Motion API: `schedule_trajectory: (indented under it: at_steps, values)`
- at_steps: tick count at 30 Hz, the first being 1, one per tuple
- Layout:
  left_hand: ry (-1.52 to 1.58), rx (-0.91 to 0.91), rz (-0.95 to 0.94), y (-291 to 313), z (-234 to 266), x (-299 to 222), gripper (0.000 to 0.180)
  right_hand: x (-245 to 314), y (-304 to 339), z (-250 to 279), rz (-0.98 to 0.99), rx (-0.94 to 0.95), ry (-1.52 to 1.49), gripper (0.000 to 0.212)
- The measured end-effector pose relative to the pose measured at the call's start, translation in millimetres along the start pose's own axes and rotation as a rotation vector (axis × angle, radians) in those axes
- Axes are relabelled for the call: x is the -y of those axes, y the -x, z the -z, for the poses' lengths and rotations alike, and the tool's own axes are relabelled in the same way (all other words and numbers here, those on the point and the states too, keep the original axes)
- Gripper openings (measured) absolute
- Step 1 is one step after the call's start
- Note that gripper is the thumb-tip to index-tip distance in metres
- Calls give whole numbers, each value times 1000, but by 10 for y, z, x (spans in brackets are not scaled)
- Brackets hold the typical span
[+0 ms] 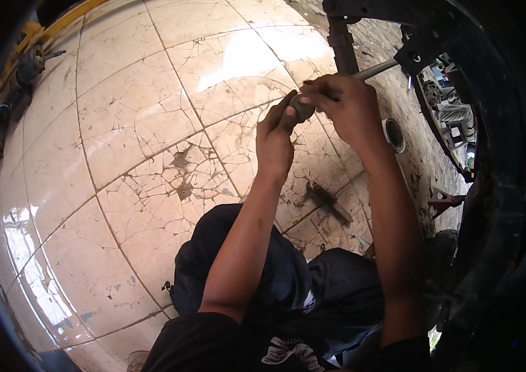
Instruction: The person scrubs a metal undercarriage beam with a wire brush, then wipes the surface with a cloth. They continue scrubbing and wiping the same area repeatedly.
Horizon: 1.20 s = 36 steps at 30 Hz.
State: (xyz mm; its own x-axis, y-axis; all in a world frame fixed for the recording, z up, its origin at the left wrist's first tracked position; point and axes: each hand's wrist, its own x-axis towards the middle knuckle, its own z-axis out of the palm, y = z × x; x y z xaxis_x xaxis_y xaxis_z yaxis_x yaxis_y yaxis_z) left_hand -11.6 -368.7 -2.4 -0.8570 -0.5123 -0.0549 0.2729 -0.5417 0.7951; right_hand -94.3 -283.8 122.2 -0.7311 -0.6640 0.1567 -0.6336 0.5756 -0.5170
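A small, dark grey rounded part (302, 110) is between my two hands. My left hand (275, 139) pinches it from the left, thumb on its near side. My right hand (351, 110) meets it from the right with the thumb and fingers closed on its edge. Behind the right hand a grey metal rod (377, 69) runs up to a dark metal frame (427, 53). Whether the rounded part joins the rod cannot be seen, as the right hand covers that stretch.
A brush with a wooden handle (331, 203) lies on the cracked tile floor (133, 235) below my hands. To the right are a round metal ring (394, 135) and a dark red stand (444, 201). Yellow bars (68, 20) and a dark mechanical part (18, 77) line the far left.
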Motion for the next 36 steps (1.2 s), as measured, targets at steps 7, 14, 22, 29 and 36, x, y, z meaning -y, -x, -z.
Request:
schedule_trajectory:
  at_steps: [7,14,22,29,36]
  values:
    - [-21,-2,-29,-46,-15,-35,48,-103,4,9,181,-69,1,18]
    - [-49,-5,-21,-51,-10,-32,48,45,-78,57,136,-9,124,20]
    - [-42,-13,-38,-45,-53,-18,46,80,-142,109,-56,66,108,24]
    - [-48,-37,6,-40,-34,-3,46,158,-138,139,-186,93,115,25]
    - [-27,-25,-8,-56,-3,-18,45,26,-319,156,-178,155,155,31]
